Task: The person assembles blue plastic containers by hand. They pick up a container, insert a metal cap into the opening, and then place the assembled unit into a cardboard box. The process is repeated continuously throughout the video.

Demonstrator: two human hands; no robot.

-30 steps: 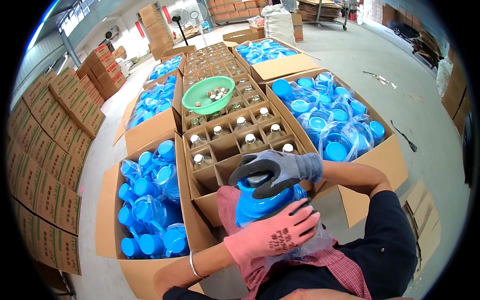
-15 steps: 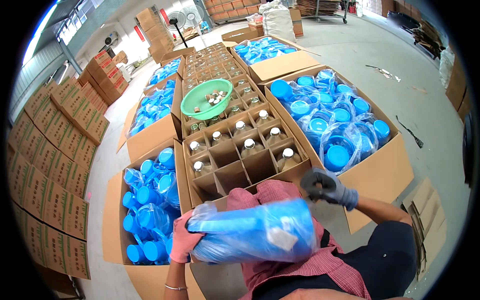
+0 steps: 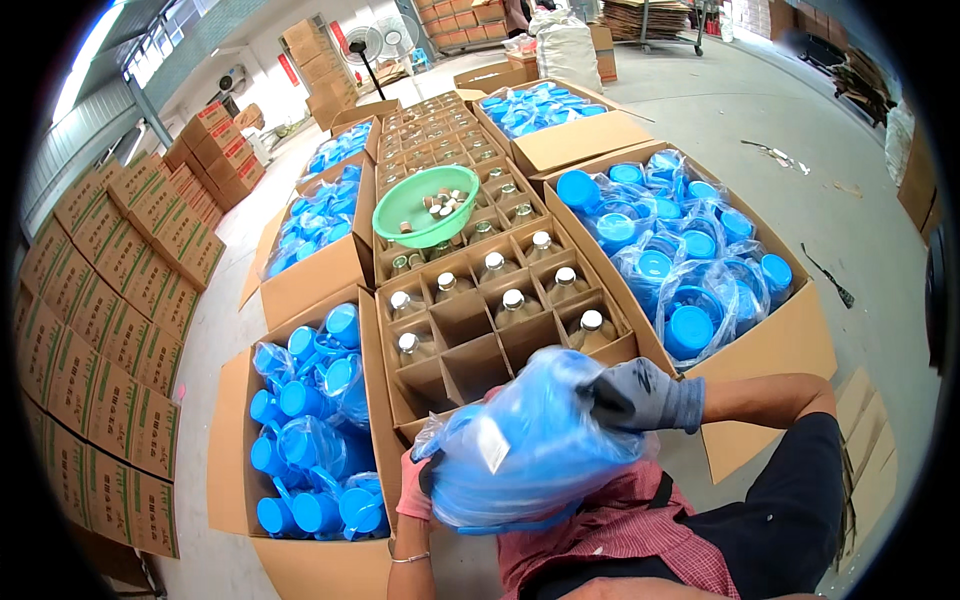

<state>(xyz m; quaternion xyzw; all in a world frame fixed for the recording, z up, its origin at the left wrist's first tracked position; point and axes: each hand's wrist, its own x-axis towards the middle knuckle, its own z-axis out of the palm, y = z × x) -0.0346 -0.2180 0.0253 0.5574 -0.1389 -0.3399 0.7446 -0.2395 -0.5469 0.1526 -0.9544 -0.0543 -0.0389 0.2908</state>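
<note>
I hold a large jar wrapped in a blue plastic bag (image 3: 530,450) on its side against my lap. My left hand (image 3: 413,487), in a pink glove, grips the bag's left end from below. My right hand (image 3: 640,396), in a grey glove, pinches the bag at its upper right. Just beyond stands a divided cardboard box (image 3: 470,340) whose far cells hold clear capped bottles (image 3: 512,300); the near cells are empty.
Open boxes of blue-lidded bagged jars stand at my left (image 3: 310,430) and right (image 3: 670,260). A green bowl of small caps (image 3: 425,205) rests on the divided boxes farther back. Stacked sealed cartons (image 3: 95,360) line the left. Flattened cardboard (image 3: 870,470) lies at right.
The bagged jar went from upright under both hands to lying sideways in my lap. My right hand came back onto its upper right end; my left hand slid under its left end.
</note>
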